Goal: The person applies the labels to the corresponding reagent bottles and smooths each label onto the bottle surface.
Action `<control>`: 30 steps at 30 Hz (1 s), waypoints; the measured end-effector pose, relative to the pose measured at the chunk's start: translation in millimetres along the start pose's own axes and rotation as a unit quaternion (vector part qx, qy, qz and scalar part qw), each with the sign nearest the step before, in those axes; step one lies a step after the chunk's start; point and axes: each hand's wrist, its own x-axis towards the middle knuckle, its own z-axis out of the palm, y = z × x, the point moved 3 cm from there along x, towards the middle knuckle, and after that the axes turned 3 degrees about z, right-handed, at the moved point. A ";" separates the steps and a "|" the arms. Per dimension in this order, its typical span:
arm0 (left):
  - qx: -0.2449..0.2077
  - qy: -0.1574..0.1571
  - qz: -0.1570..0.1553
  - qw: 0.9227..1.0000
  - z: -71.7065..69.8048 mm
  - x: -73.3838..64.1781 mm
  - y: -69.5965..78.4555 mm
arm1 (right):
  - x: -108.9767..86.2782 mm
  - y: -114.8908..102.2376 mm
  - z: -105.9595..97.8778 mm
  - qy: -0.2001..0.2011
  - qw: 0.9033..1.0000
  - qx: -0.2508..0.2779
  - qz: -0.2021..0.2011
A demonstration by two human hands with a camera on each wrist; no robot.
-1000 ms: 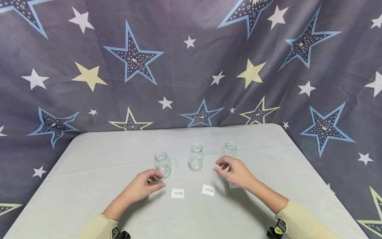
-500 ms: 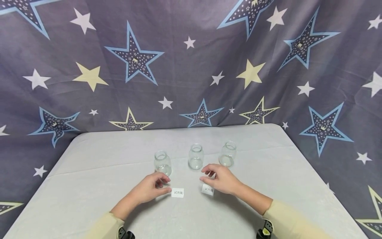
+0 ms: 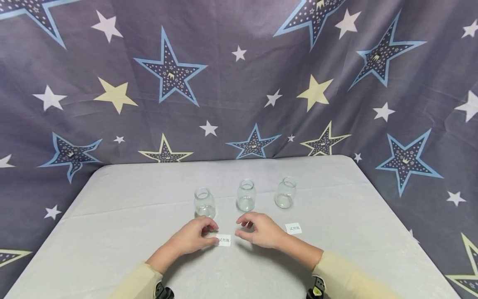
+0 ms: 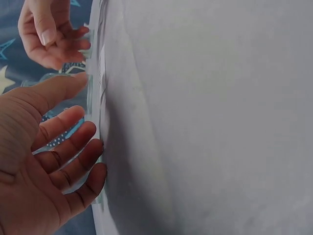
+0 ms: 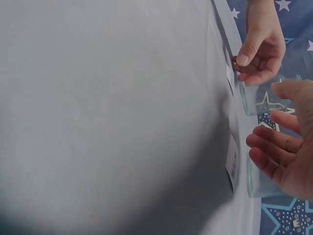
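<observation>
Three clear glass jars stand upright in a row: the left jar [image 3: 204, 203], the middle jar [image 3: 246, 196] and the right jar [image 3: 285, 193]. My left hand [image 3: 191, 237] is in front of the left jar, fingers loosely bent around nothing. Its thumb tip overlaps the edge of the left white card [image 3: 224, 240], printed with dark characters. In front of the middle jar, my right hand [image 3: 262, 231] hovers with relaxed fingers and holds nothing; the middle card is hidden behind it. The right card [image 3: 293, 228] lies before the right jar. Both wrist views show gaps between thumb and fingers.
A pale grey cloth covers the table [image 3: 130, 191], which has rounded far corners. Behind it hangs a dark curtain [image 3: 224, 99] printed with stars. Cream sleeves and black wrist-worn devices show at the near edge.
My right hand has moved left from the right jar to before the middle one, uncovering the right card and covering the middle card. My left hand has shifted slightly right, to the left card.
</observation>
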 end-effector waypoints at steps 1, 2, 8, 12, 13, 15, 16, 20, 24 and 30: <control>0.003 -0.001 0.000 1.000 0.4 0.4 0.5 | 0.7 -0.6 2.1 -0.001 1.000 -0.004 -0.005; 0.006 0.000 0.003 1.000 0.9 0.7 0.8 | 1.3 -1.5 3.9 -0.001 1.000 -0.010 -0.010; 0.022 -0.005 0.016 1.000 2.8 1.3 0.6 | 3.9 -5.1 13.6 -0.007 0.999 -0.029 -0.023; 0.031 -0.010 0.019 0.999 2.8 1.4 1.1 | 5.5 -7.5 18.8 -0.015 0.999 -0.047 -0.015; 0.033 -0.011 0.018 0.999 2.9 1.6 1.4 | 5.9 -8.3 19.9 -0.017 0.998 -0.051 -0.014; 0.040 -0.014 0.012 0.999 3.2 2.1 1.8 | 6.9 -9.3 22.6 -0.021 0.998 -0.066 -0.012; 0.043 -0.016 0.007 0.999 3.4 2.3 1.9 | 7.4 -9.9 23.6 -0.022 0.997 -0.075 -0.013; 0.044 -0.023 -0.017 0.999 4.5 3.0 2.7 | 9.1 -11.1 28.3 -0.034 0.993 -0.109 -0.013; 0.043 -0.025 -0.031 0.998 5.2 2.9 3.7 | 10.4 -13.0 31.5 -0.048 0.989 -0.143 -0.009; 0.042 -0.016 -0.031 0.998 3.4 2.2 6.0 | 12.4 -15.4 34.4 -0.049 0.983 -0.175 -0.003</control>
